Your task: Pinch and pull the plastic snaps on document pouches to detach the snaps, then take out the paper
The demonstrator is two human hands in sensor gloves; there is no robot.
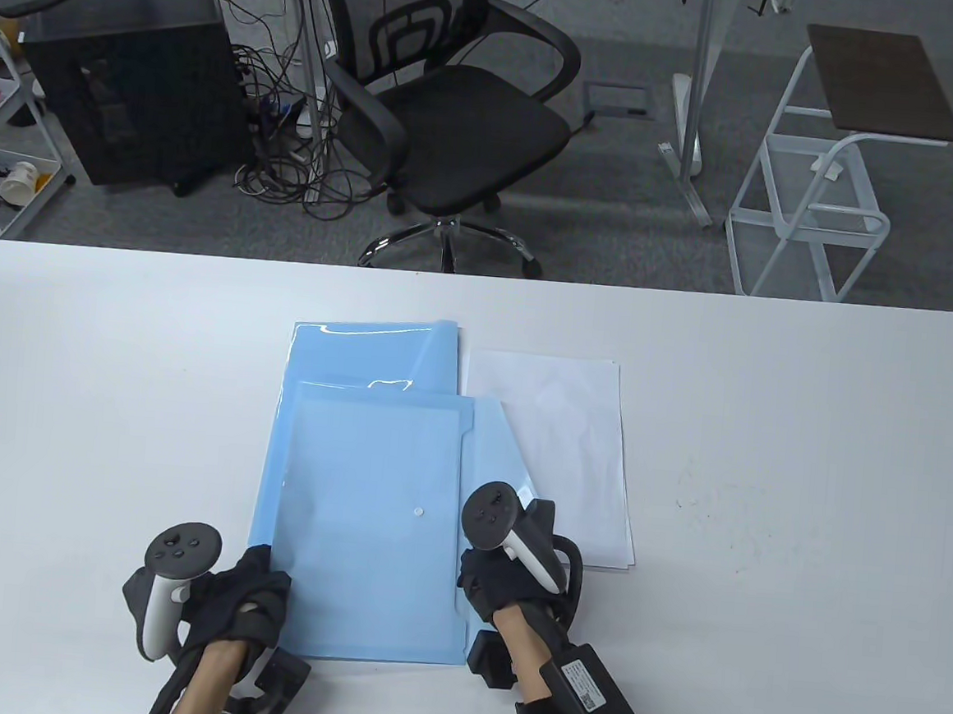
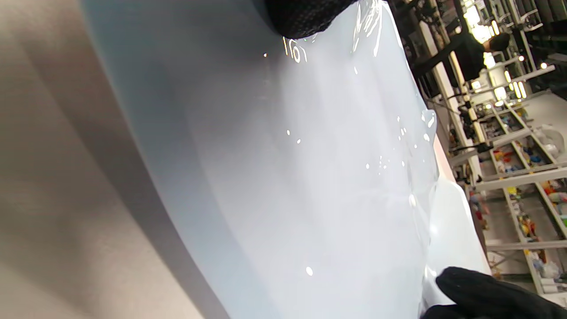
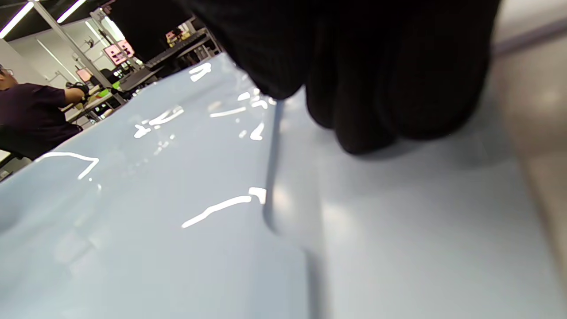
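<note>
My left hand (image 1: 248,594) presses the near-left corner of the top blue pouch (image 1: 365,521) on the bench (image 1: 803,498); my right hand (image 1: 500,581) curls on its flap edge, grip unclear. Paper (image 1: 559,454) lies beside.

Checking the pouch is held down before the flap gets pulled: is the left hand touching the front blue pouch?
Touching. In the table view the left hand rests on the front blue pouch's near-left corner; the left wrist view shows a gloved fingertip on the plastic.

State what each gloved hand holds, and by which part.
Left hand rests on the front translucent blue plastic document pouch at its near left corner; right hand is at its right flap edge. Actual grip: cannot tell.
</note>
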